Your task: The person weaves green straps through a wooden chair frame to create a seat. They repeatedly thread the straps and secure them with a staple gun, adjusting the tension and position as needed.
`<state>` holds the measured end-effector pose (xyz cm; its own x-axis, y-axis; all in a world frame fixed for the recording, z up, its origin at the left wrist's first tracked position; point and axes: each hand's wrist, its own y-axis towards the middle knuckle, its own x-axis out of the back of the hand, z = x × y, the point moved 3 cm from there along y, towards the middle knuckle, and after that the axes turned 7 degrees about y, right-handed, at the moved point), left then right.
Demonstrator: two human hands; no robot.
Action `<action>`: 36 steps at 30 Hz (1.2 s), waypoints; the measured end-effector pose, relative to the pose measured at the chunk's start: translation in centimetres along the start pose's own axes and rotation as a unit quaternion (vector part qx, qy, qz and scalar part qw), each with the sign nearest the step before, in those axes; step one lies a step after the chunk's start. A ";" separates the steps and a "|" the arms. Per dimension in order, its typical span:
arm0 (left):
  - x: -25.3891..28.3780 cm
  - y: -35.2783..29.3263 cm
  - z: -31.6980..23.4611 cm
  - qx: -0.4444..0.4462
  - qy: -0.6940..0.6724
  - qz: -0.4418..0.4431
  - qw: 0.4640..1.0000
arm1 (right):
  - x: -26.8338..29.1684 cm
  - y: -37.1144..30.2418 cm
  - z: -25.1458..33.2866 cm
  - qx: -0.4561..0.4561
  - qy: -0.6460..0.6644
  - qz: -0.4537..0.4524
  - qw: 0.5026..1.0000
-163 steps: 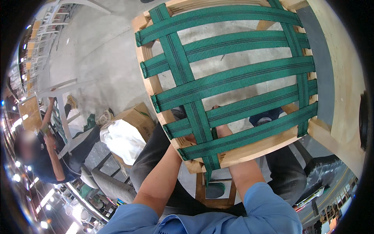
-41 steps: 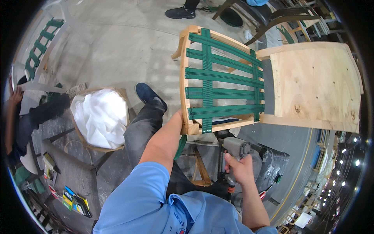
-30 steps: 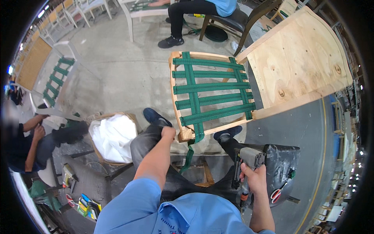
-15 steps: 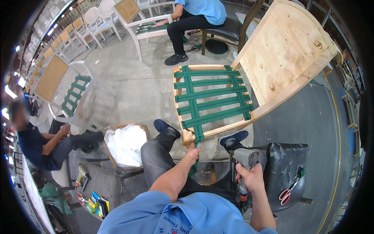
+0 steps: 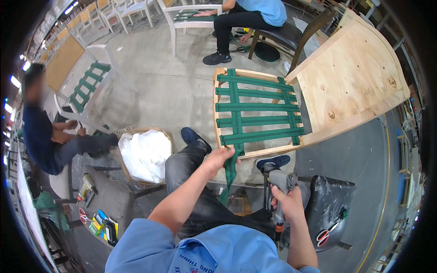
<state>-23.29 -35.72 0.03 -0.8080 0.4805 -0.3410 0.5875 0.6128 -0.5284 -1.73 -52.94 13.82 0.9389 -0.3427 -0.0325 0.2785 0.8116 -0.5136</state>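
A bare wooden chair frame (image 5: 255, 154) with a plywood back (image 5: 348, 82) stands in front of me, its seat crossed by green webbing straps (image 5: 259, 107). At its near left corner my left hand (image 5: 219, 161) pinches the strap that runs over the front rail. Below those fingers the loose webbing tail (image 5: 231, 175) hangs down toward my legs. My right hand (image 5: 289, 202) is wrapped round the handle of a grey staple gun (image 5: 286, 180), held over my right thigh, apart from the chair.
Right of me, scissors (image 5: 324, 236) lie on a worn black seat (image 5: 334, 195). At left are a carton with white material (image 5: 146, 154), and a grey seat (image 5: 109, 191) bearing another staple gun (image 5: 87, 185) and scissors (image 5: 83, 215). Two people (image 5: 38, 132) (image 5: 255, 22) sit near webbed white chairs (image 5: 111, 77).
My left hand has moved up closer to the front rail, and more of the webbing tail shows. The staple gun stays in my right hand. My view has shifted slightly.
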 end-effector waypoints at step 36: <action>4.7 8.5 -1.5 0.078 -0.039 -0.003 0.996 | -9.9 13.7 -4.3 -0.060 -0.141 0.000 0.988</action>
<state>-22.03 -27.33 -4.90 -0.8156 0.4238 -0.3940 0.5740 0.5068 -0.6431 -8.13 -40.46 3.38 0.9629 -0.1827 0.1987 0.2676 0.7436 -0.6128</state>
